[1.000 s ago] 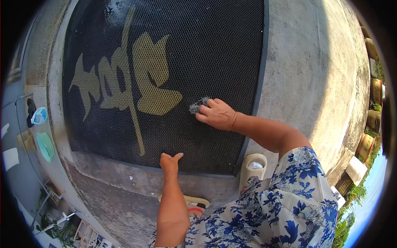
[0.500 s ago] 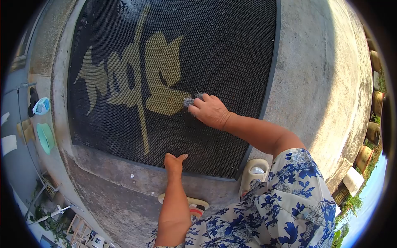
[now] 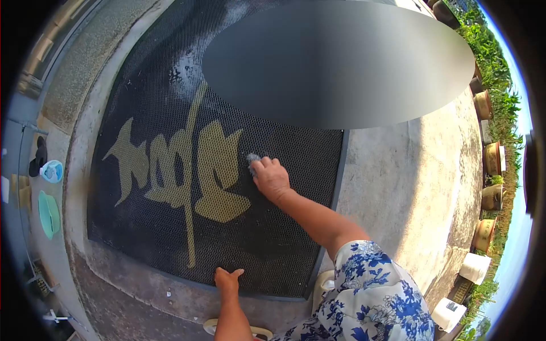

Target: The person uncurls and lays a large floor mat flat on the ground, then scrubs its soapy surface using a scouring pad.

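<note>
A black mat (image 3: 284,244) with a honeycomb texture and yellow lettering (image 3: 216,153) lies on the concrete. My right hand (image 3: 271,177) is closed round a grey steel wool scourer (image 3: 252,161), which touches the mat just right of the lettering. At the mat's near edge, my left hand (image 3: 228,279) rests on the surface with the thumb spread out; its other fingers are partly hidden. Whitish suds or wet residue (image 3: 187,74) show on the upper part of the mat. A smooth grey blurred oval covers the mat's upper right.
Along the left wall stand a green basin (image 3: 49,215), a blue and white container (image 3: 52,171) and dark footwear (image 3: 38,156). Several plant pots (image 3: 492,159) and white containers (image 3: 475,268) line the right side. A pale slipper (image 3: 324,284) is by the mat's near right corner.
My right hand has moved the scourer up the mat, away from the bottom of the lettering. The view has tilted farther forward, and the left hand stays at the near edge.
</note>
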Tool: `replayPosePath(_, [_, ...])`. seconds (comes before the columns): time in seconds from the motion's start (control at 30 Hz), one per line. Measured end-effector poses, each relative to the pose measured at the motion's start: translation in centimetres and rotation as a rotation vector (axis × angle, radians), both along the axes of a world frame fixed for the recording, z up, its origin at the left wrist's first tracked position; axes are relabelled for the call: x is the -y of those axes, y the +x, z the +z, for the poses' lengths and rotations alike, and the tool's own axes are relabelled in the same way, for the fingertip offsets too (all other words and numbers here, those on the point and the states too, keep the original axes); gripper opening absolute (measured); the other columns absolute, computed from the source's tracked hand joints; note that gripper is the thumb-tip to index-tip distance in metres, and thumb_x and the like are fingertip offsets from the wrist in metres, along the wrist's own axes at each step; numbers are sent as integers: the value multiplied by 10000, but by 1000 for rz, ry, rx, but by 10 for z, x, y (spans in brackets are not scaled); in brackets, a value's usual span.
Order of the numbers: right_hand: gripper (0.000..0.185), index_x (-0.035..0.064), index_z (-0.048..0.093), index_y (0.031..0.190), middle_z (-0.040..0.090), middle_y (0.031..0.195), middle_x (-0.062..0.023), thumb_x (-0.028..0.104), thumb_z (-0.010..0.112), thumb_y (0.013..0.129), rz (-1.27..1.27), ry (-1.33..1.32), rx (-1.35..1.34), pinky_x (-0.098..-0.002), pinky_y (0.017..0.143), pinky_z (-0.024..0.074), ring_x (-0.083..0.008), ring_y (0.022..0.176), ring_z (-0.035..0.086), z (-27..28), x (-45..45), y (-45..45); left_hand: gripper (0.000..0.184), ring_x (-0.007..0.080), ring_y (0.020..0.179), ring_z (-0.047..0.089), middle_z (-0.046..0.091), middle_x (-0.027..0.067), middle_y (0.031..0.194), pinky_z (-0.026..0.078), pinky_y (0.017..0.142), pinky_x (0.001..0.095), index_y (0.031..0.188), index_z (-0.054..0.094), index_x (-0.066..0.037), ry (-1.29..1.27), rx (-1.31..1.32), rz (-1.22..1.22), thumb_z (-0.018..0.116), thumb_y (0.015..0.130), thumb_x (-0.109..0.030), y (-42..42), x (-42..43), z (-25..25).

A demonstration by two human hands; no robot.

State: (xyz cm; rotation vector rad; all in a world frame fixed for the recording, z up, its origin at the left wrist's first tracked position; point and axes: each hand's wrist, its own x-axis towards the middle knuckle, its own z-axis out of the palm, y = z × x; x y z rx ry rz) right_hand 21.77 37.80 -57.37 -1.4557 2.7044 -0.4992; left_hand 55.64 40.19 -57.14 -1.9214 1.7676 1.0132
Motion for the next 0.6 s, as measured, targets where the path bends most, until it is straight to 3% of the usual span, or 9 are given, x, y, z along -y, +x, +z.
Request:
replayPosePath(0.07, [286, 124, 597, 1008, 551, 902, -66, 206, 705, 756, 274, 53, 128, -375, 722, 526, -252, 826, 575, 14, -32, 40, 524, 381, 799, 639, 636, 220, 868, 510, 757, 457, 842, 546, 31, 20, 0, 12, 909, 568, -229, -3, 1, 3])
replayPosePath(0.13, [207, 121, 597, 989, 541, 887, -76, 202, 649, 806, 679, 169, 29, -385, 716, 523, -252, 816, 577, 18, -51, 44, 524, 382, 820, 639, 636, 219, 877, 509, 762, 462, 847, 548, 29, 9, -13, 8, 909, 570, -230, -3, 1, -4])
replayPosePath(0.17, [168, 128, 597, 977, 535, 873, -87, 204, 612, 828, 673, 123, 36, -385, 698, 517, -253, 809, 579, 13, -48, 27, 524, 383, 841, 639, 635, 217, 886, 508, 766, 467, 853, 549, 27, 19, 14, 5, 909, 571, -230, 0, 0, -7])
replayPosePath(0.27, [185, 108, 582, 957, 556, 890, -91, 157, 640, 788, 111, 18, -89, -412, 687, 522, -287, 813, 592, 5, -13, -58, 523, 391, 873, 636, 635, 215, 896, 506, 785, 472, 861, 553, 25, 12, -10, -2, 905, 579, -239, 0, -2, -3])
replayPosePath(0.33, [276, 109, 572, 1041, 574, 969, -95, 167, 664, 787, -333, 102, -58, -428, 737, 533, -308, 873, 596, -1, 8, -112, 527, 398, 897, 633, 636, 220, 912, 503, 803, 474, 875, 559, 33, 21, 28, -11, 901, 588, -246, 1, 4, -6])
replayPosePath(0.43, [293, 103, 561, 1056, 570, 1013, -97, 181, 668, 794, -536, 50, 7, -426, 758, 537, -313, 920, 588, 8, 33, -97, 525, 383, 805, 643, 638, 210, 829, 507, 768, 457, 815, 545, 27, -71, -20, -43, 911, 578, -265, 8, -6, -15])
replayPosePath(0.6, [315, 110, 590, 1069, 559, 985, -94, 194, 676, 778, 329, 204, 166, -400, 778, 516, -285, 905, 576, 27, 5, 58, 529, 394, 820, 646, 646, 229, 851, 506, 772, 458, 820, 548, 31, -120, -28, -13, 917, 565, -250, 9, -10, -24])
